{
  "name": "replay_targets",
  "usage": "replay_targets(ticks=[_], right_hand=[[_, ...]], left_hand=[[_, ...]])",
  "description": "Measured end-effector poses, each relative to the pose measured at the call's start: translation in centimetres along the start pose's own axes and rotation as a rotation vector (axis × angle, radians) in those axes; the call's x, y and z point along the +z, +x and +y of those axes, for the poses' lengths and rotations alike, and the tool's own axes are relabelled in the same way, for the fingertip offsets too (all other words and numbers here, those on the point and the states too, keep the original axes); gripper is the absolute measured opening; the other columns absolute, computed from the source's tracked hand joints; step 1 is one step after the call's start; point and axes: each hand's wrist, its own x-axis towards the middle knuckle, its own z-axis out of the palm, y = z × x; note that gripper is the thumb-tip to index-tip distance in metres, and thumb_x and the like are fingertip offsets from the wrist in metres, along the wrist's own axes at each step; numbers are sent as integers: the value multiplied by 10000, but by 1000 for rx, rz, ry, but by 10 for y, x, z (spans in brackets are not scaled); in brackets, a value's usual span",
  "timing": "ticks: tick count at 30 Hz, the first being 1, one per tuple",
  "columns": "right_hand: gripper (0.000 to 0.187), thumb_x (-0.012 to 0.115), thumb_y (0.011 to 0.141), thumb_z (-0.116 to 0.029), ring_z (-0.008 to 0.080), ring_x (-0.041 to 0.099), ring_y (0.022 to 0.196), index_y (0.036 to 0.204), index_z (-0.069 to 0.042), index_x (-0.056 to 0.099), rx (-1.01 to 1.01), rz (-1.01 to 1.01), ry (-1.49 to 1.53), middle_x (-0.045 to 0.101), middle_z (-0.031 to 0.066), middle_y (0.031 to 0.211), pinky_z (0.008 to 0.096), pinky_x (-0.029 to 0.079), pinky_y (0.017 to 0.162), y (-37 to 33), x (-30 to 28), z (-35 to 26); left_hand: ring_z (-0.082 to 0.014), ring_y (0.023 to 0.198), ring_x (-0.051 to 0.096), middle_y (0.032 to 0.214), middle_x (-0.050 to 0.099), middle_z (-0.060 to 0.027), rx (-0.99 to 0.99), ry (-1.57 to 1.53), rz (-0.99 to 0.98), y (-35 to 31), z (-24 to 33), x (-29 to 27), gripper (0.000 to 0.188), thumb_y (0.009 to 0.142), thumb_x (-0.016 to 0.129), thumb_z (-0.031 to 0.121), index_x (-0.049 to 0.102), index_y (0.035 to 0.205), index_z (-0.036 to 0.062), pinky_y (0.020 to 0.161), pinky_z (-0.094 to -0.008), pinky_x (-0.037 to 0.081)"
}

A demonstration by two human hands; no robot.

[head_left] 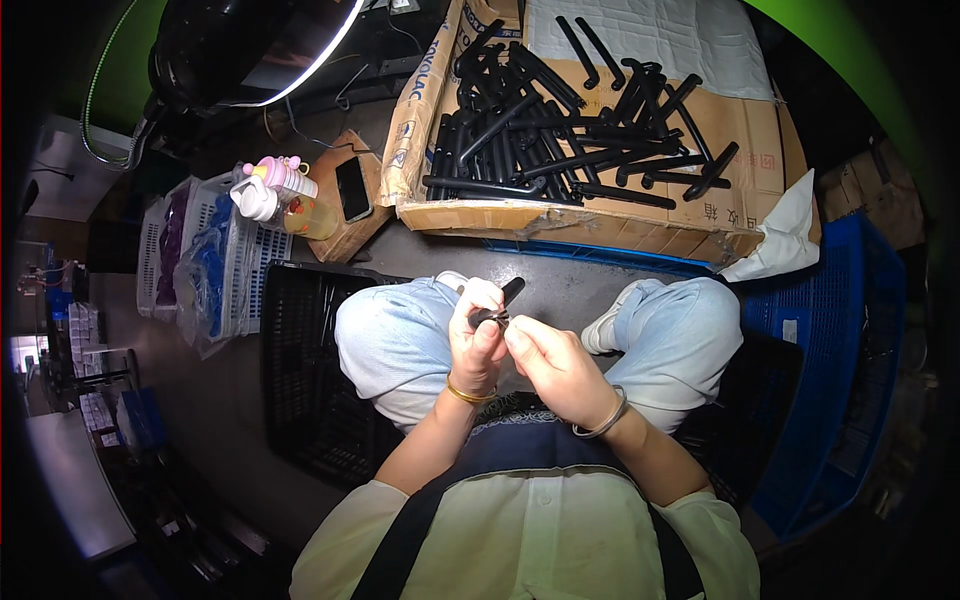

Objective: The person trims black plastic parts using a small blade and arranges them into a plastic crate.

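My left hand [474,345] is closed round a black tube-like piece [513,290], holding it upright above my lap; its far end sticks out past the fingers. Against the near end of that piece, my right hand [558,368] is pinched shut, thumb and forefinger together. What the right fingertips grip is too small and too covered to make out. Beyond my knees, a loose pile of similar black bent tubes [510,150] lies on an opened-out cardboard box [740,205].
A blue plastic crate [830,360] stands on the right, a black crate [300,370] at my left. A wooden block [345,220] bears a phone [352,188] and a drink bottle [310,217]. White baskets [240,270] with plastic bags stand farther left. A dark lamp-like hood [250,45] hangs upper left.
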Motion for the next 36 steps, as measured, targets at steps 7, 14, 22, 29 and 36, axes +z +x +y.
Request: replay_targets(ticks=[7, 14, 22, 29, 36], right_hand=[[340, 458, 1031, -303, 83, 436, 597, 872, -23, 569, 64, -41, 60, 506, 6, 645, 267, 379, 555, 0, -2, 1], [315, 410, 1055, -301, 10, 333, 510, 860, -88, 537, 139, 167, 216, 378, -83, 600, 179, 284, 457, -7, -4, 46], [155, 502, 1024, -196, 14, 436, 621, 989, -47, 527, -18, 236, 248, 477, -49, 740, 172, 368, 560, 8, 9, 10], [124, 624, 948, -101, 58, 539, 798, 953, -4, 547, 129, 258, 399, 577, 0, 864, 217, 452, 724, 27, 3, 16], [301, 694, 887, -196, 190, 676, 812, 1121, -29, 604, -139, 336, -309, 687, 144, 904, 284, 511, 712, -5, -19, 56]], left_hand=[[-96, 765, 408, 968, 443, -46, -31, -9, 24, 0, 2, 2, 369, 834, 730, 367, 535, 879, 57, 663, -217, 341], [-168, 795, 422, 878, 457, -50, 281, 123, 63, 4, 3, 2, 455, 822, 700, 482, 509, 811, 69, 747, -306, 349], [-169, 871, 417, 896, 437, -56, 76, -162, 50, 7, 3, 13, 390, 816, 681, 435, 510, 843, 86, 827, -300, 317], [-168, 879, 416, 888, 426, -35, 7, -261, 47, 7, 6, 10, 426, 849, 680, 464, 488, 885, 85, 910, -324, 329], [-177, 863, 398, 847, 387, -11, -86, -482, 47, 20, 13, 11, 477, 910, 571, 575, 429, 826, 128, 940, -396, 337]])
